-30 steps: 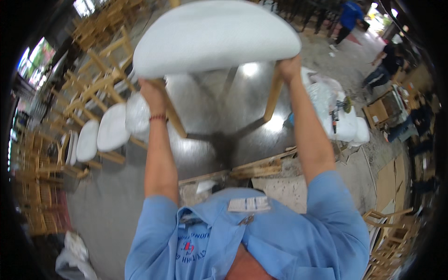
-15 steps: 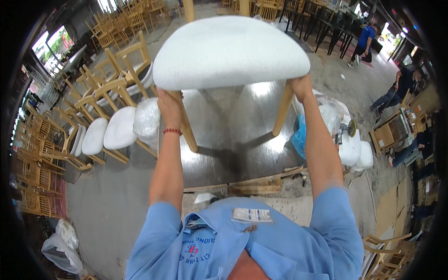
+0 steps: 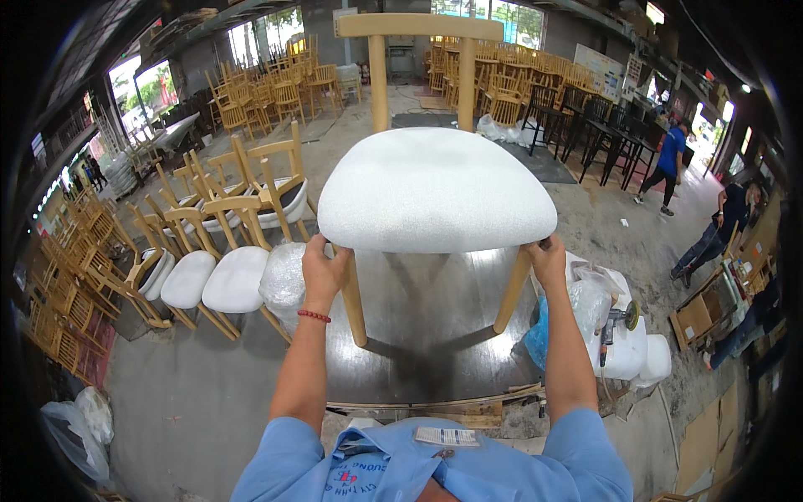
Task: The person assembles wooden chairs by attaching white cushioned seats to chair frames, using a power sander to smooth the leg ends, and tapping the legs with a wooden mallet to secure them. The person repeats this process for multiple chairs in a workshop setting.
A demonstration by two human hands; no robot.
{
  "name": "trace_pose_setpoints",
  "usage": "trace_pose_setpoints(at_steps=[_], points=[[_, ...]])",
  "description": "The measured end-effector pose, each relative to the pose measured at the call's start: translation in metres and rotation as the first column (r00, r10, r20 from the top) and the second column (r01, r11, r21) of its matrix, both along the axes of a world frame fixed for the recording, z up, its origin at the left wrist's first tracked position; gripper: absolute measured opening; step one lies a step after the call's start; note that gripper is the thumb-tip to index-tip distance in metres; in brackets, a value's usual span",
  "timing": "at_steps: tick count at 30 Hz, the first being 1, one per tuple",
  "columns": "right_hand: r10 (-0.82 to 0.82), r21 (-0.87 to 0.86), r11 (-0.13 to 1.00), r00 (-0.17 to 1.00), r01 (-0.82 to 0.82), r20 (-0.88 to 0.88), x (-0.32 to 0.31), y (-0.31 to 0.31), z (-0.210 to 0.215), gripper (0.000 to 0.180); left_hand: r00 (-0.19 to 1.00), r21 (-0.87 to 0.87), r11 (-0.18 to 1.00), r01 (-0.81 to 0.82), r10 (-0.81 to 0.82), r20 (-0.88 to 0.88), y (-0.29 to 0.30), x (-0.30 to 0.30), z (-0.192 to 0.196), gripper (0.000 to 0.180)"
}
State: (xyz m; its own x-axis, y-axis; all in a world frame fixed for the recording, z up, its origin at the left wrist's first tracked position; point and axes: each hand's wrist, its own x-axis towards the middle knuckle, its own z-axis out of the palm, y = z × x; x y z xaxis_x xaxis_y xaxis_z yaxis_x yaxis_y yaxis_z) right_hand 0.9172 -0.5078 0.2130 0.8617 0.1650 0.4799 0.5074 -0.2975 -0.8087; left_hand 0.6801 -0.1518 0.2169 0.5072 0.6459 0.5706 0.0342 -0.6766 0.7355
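Note:
A wooden chair (image 3: 420, 27) with a white padded seat faces me, its two front legs reaching down to a shiny metal-topped platform (image 3: 418, 368). My left hand (image 3: 324, 272) grips the seat's left front corner, by the top of that leg. At the opposite front corner, my right hand (image 3: 548, 261) is closed round the seat edge, fingers partly hidden beneath it. Both arms are stretched forward. The rear legs are hidden behind the seat.
More chairs with white seats (image 3: 237, 280) stand in a row at the left, one wrapped in clear plastic. A power tool (image 3: 617, 322) and blue plastic (image 3: 537, 330) lie at the right. A person in blue (image 3: 669, 159) is on foot at the far right.
The view has tilted up, so the chair's backrest now shows and the seat appears lower. Both hands still hold the seat corners. The person in blue is now more upright.

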Motion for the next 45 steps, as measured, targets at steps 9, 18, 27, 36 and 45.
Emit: trace_pose_setpoints(at_steps=[9, 18, 27, 36, 45], points=[[-0.039, 0.024, 0.999, 0.999, 0.038, 0.038, -0.015, 0.016, 0.001, 0.032, 0.994, 0.004, 0.995, 0.102, -0.102, 0.048, 0.024, -0.004, 0.000, 0.034], [0.126, 0.082, 0.989, 0.992, -0.124, -0.018, -0.003, -0.001, 0.003, 0.031, 0.994, -0.126, 0.986, 0.111, -0.111, 0.005, 0.003, 0.001, 0.006, 0.043], [0.104, 0.030, 0.994, 0.995, -0.104, 0.006, -0.005, 0.003, 0.005, 0.026, 0.999, -0.121, 0.992, 0.042, -0.045, -0.022, 0.011, 0.000, 0.006, 0.042], [0.148, 0.040, 0.989, 0.978, -0.144, -0.146, -0.017, 0.055, 0.032, 0.028, 0.938, 0.710, 0.703, -0.042, 0.271, -0.214, 0.095, -0.026, -0.011, 0.032], [0.017, 0.225, 0.974, 0.991, 0.013, -0.132, -0.007, 0.032, -0.005, 0.044, 0.989, -0.058, 0.996, -0.068, 0.075, 0.125, 0.034, 0.026, -0.034, 0.041]])
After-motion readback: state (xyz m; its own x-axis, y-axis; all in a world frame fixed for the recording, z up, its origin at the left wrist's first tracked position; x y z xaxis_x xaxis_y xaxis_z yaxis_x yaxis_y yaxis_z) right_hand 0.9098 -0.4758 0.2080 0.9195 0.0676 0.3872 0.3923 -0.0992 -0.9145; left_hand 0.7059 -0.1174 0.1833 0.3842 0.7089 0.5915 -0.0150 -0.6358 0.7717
